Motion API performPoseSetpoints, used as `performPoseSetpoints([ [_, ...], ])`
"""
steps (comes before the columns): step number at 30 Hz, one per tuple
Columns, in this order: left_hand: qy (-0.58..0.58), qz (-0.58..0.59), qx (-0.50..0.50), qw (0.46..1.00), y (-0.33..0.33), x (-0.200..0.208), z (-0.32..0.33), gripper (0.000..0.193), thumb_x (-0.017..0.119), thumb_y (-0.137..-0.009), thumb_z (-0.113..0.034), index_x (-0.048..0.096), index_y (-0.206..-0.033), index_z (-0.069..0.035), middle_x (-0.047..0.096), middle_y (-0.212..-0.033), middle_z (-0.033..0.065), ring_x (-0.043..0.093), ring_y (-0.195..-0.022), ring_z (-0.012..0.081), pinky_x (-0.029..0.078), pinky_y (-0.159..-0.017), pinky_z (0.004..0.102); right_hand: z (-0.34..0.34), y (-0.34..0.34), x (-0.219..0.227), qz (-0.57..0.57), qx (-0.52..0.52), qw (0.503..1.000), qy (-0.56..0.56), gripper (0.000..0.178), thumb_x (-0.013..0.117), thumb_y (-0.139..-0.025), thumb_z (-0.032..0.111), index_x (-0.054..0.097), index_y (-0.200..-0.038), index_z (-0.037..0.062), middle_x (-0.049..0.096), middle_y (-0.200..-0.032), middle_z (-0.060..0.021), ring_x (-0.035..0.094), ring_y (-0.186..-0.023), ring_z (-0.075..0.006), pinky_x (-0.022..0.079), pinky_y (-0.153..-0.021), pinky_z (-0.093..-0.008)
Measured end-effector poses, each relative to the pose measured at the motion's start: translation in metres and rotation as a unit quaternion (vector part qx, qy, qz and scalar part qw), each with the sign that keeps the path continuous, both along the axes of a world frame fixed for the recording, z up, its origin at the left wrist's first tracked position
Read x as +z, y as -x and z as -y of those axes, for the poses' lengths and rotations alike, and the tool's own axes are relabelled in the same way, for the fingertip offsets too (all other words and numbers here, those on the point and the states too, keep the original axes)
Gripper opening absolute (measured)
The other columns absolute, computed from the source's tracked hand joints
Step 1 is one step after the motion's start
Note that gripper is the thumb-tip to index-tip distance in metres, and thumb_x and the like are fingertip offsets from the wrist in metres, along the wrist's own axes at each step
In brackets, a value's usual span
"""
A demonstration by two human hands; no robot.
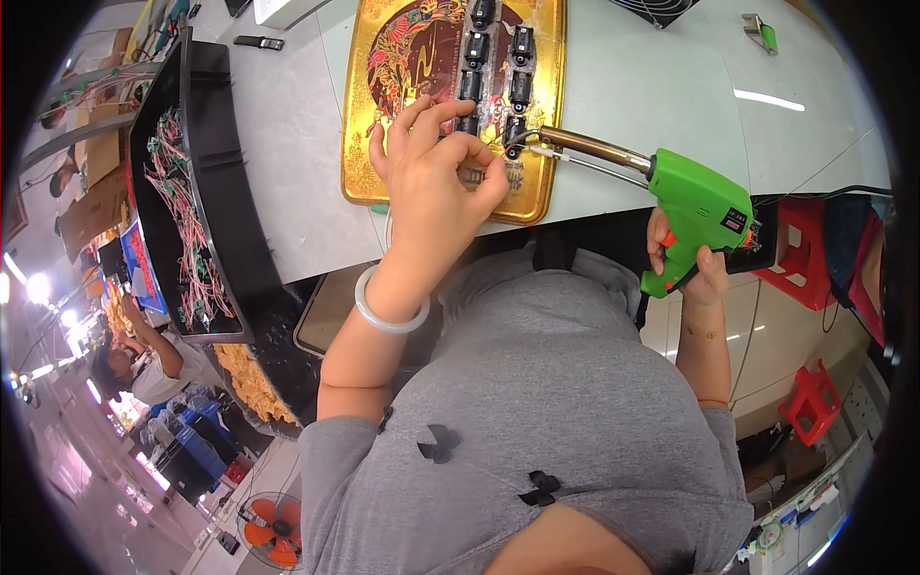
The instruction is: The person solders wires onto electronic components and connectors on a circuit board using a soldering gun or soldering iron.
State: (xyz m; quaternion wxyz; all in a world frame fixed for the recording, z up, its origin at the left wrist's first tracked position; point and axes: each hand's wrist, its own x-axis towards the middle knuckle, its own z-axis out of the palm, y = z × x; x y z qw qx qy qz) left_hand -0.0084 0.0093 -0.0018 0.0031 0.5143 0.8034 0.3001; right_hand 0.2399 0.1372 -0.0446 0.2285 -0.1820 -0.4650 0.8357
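Observation:
My right hand [707, 278] is wrapped round the handle of a green soldering gun [704, 206]. The gun's long metal nozzle points left, its tip at the lowest small black component [515, 127] in the right-hand row. A thin feed tube runs just beneath the nozzle. Close to that tip, my left hand [431, 177] pinches with thumb and index finger, its other fingers raised. Whatever lies in the pinch is too small to make out. Both rows of black components rest on a gold tray [359, 158] with a dark, patterned middle, and my left fingers cover part of the left row.
Left of the table stands a black bin [225, 192] holding many red and white wires with small green boards [182, 220]. A black clip-like object [259, 42] and a small green-handled tool [764, 34] lie on the table. Red stools [813, 402] stand at right; another person [158, 369] works at far left.

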Motion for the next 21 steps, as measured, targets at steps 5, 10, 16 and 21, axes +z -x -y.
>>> performPoseSetpoints([
  [5,0.008,0.001,0.001,1.0,0.001,0.001,-0.001,0.011,0.067,-0.06,-0.015,0.057,-0.057,-0.011,0.057,-0.102,0.0022,0.043,-0.109,0.0287,0.019,-0.095,0.0529,0.001,0.002,-0.001,-0.011,-0.01,1.0,0.013,0.048,0.056,-0.078,0.041,0.05,-0.098,-0.002,0.052,-0.085,-0.014,0.05,-0.071,-0.0181,0.042,-0.046,-0.023],
  [10,0.012,0.003,0.002,1.0,0.001,0.002,-0.001,0.011,0.067,-0.06,-0.015,0.057,-0.056,-0.01,0.056,-0.102,0.0024,0.042,-0.11,0.0287,0.018,-0.095,0.0527,0.004,0.003,-0.002,0.015,-0.025,0.999,-0.029,0.055,0.053,-0.078,0.046,0.046,-0.094,-0.0062,0.045,-0.076,-0.012,0.043,-0.059,-0.0133,0.038,-0.041,-0.0199],
  [16,0.039,-0.012,0.012,0.999,-0.003,0.008,-0.002,0.009,0.065,-0.062,-0.014,0.059,-0.059,-0.009,0.059,-0.103,0.0043,0.044,-0.109,0.028,0.023,-0.095,0.0386,0.007,0.005,0.002,0.036,-0.033,0.998,-0.035,0.053,0.054,-0.078,0.047,0.048,-0.084,-0.0048,0.044,-0.073,-0.0113,0.043,-0.057,-0.0121,0.038,-0.042,-0.0196],
  [21,0.025,0.006,0.006,1.0,-0.001,0.005,-0.002,0.011,0.066,-0.06,-0.015,0.057,-0.056,-0.01,0.055,-0.103,0.0021,0.041,-0.111,0.029,0.018,-0.096,0.0523,0.004,-0.007,-0.009,0.002,0.011,1.0,0.005,0.048,0.059,-0.077,0.04,0.048,-0.101,-0.0005,0.051,-0.08,-0.0109,0.049,-0.067,-0.0159,0.042,-0.048,-0.024],
])
